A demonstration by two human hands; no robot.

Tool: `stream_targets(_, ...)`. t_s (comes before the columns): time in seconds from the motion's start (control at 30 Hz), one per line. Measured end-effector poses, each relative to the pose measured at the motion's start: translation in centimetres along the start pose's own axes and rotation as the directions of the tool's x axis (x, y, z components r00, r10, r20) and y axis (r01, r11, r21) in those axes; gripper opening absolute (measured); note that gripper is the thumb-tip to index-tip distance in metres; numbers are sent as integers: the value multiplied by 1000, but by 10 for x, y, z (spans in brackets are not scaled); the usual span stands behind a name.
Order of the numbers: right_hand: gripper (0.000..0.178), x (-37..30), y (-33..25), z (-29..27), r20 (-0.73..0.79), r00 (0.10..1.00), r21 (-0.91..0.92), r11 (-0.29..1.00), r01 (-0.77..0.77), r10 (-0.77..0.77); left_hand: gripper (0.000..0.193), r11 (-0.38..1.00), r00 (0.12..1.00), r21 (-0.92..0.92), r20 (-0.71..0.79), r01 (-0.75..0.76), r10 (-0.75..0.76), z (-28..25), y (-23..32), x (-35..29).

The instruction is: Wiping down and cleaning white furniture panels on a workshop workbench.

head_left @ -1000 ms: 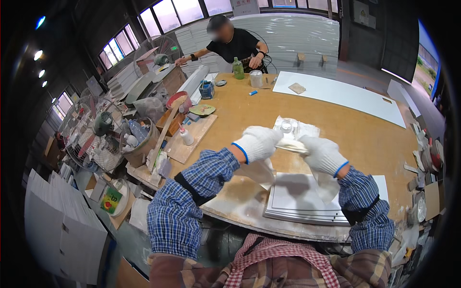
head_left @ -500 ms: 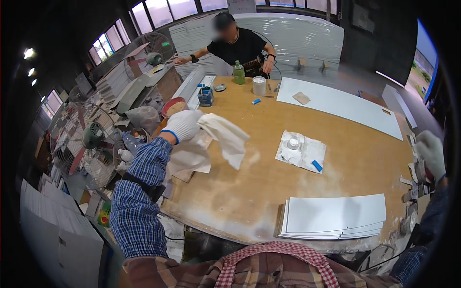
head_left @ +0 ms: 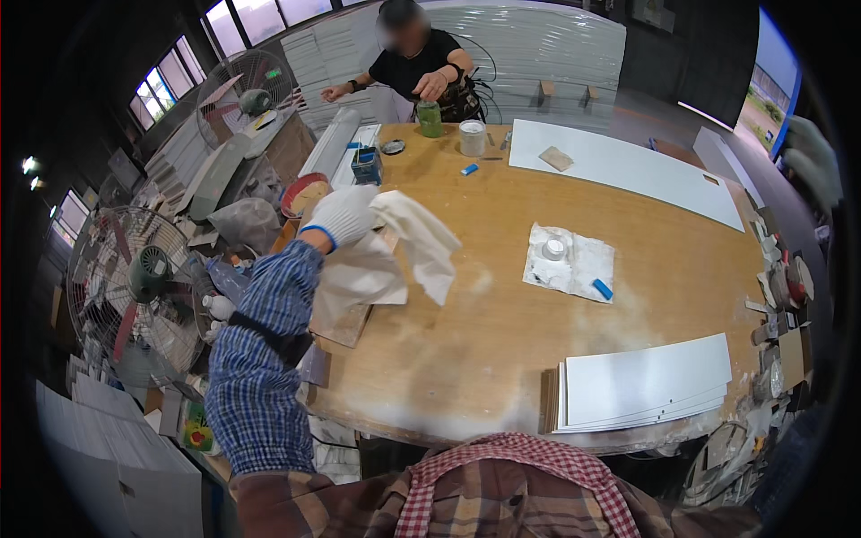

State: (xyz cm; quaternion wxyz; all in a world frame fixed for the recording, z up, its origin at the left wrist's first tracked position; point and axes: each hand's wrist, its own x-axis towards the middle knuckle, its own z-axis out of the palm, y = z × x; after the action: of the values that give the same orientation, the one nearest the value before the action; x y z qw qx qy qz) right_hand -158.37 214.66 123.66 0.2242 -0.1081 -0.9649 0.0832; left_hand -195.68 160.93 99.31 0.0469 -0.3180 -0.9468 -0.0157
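My left hand [head_left: 345, 215], in a white knit glove with a blue cuff, is closed on a cream-white cloth [head_left: 421, 247]. The cloth hangs in loose folds over the table's left side, partly covering a board [head_left: 345, 330] there. Off at the far right edge, my right hand [head_left: 812, 161], also gloved, is raised beyond the table; it is dim and smeared, so its fingers do not show clearly. Nearest the middle of the wooden table [head_left: 466, 332] lies a stained white sheet [head_left: 583, 262] bearing a small white round container [head_left: 553, 248] and a blue block [head_left: 602, 289].
White panels [head_left: 646, 381] are stacked at the near right edge. A long white panel [head_left: 628, 170] lies at the far right with a tan pad [head_left: 556, 159]. Across the table, a person's hand [head_left: 430, 86] is at a green bottle [head_left: 429, 118], beside a white tub [head_left: 472, 139]. A fan [head_left: 148, 273] stands left.
My view has shifted slightly. My right hand has risen away from the table's right edge. The other person's hand has come onto the green bottle's top. My left hand still holds the cloth.
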Motion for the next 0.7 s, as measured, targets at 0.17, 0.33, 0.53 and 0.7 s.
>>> stream_targets(0.17,91,24,-123,217,249,917,-45,942,333,-313,31,994,995,-43,0,-97,97,12,39,66)
stream_targets(0.33,71,15,-166,319,449,783,288,899,329,-430,38,991,998,-122,-4,62,-63,43,57,147)
stream_targets(0.53,59,-16,-128,353,452,703,529,800,285,-549,38,993,995,-63,-3,104,-104,88,22,252)
stream_targets(0.7,56,-49,-79,369,537,744,558,829,40,-398,39,948,951,-80,19,308,-308,126,-29,318)
